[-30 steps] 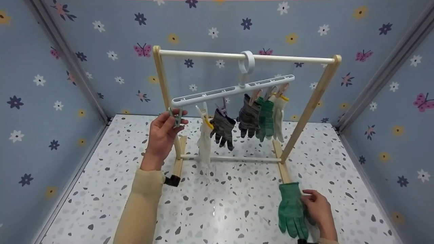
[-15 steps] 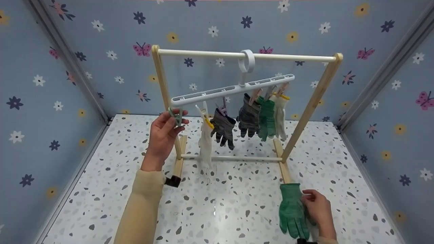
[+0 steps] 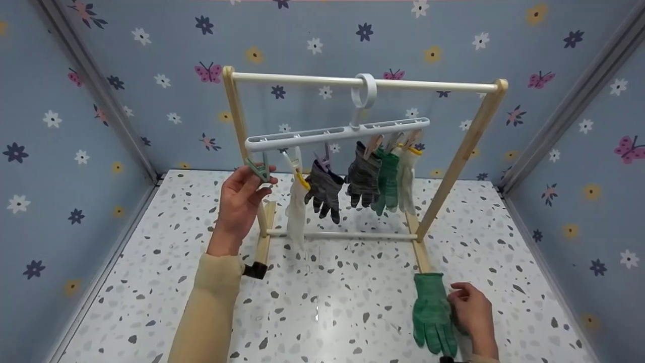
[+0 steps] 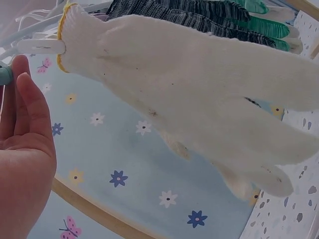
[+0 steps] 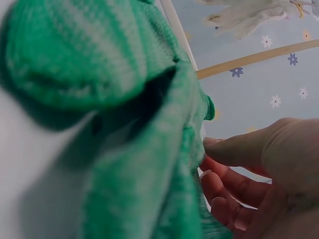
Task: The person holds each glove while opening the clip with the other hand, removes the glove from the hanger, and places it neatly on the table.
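Note:
My left hand [image 3: 241,199] pinches a pale green clothespin [image 3: 262,170] under the left end of a white hanger [image 3: 302,137]. Beside it, a white glove [image 3: 296,206] with a yellow cuff hangs from a white clothespin [image 4: 42,47]. Farther right along the hanger hang two grey-black gloves [image 3: 325,191], a green glove [image 3: 388,186] and another white glove [image 3: 407,181], all clipped up. Low on the right, my right hand [image 3: 472,310] rests with loosely bent fingers at the edge of a green glove [image 3: 432,312] lying flat; its fingertips are partly hidden behind the glove.
The hanger's ring [image 3: 368,91] loops over the top rail [image 3: 302,79] of a wooden rack. Two slanted posts [image 3: 458,156] and a low crossbar [image 3: 352,235] form its frame. Flowered blue panels [image 3: 166,40] stand around the speckled white surface [image 3: 312,302].
The hanger's left end has shifted up and left while its right end has dropped slightly. The clipped gloves moved left with it. The green clothespin has tilted; my right hand stays put.

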Available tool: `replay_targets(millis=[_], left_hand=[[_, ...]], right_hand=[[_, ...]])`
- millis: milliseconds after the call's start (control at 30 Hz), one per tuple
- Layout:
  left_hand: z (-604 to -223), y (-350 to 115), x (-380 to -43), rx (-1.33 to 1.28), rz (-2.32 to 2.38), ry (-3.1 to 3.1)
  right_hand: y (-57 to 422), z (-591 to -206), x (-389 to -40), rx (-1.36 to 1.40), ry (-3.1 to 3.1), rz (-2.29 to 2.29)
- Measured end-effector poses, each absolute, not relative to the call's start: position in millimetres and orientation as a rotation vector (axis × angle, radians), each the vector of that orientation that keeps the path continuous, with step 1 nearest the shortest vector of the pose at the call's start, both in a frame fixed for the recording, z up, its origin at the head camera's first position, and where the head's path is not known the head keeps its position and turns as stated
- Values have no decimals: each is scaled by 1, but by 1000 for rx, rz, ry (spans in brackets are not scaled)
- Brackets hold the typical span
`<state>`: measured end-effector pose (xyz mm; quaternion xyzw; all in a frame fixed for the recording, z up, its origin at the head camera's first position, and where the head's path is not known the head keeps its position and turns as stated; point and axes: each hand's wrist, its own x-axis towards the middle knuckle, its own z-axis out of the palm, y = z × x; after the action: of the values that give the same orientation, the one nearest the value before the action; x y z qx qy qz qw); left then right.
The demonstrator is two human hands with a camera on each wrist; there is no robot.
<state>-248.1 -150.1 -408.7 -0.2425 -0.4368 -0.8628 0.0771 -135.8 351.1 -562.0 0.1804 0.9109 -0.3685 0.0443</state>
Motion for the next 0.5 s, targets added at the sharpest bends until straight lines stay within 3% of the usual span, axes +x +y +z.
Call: replay_targets(millis=[500], left_hand=[[-415, -147, -251, -774, -2479, -1392]], right_hand=[[309, -540, -129, 447, 3014, -1276]])
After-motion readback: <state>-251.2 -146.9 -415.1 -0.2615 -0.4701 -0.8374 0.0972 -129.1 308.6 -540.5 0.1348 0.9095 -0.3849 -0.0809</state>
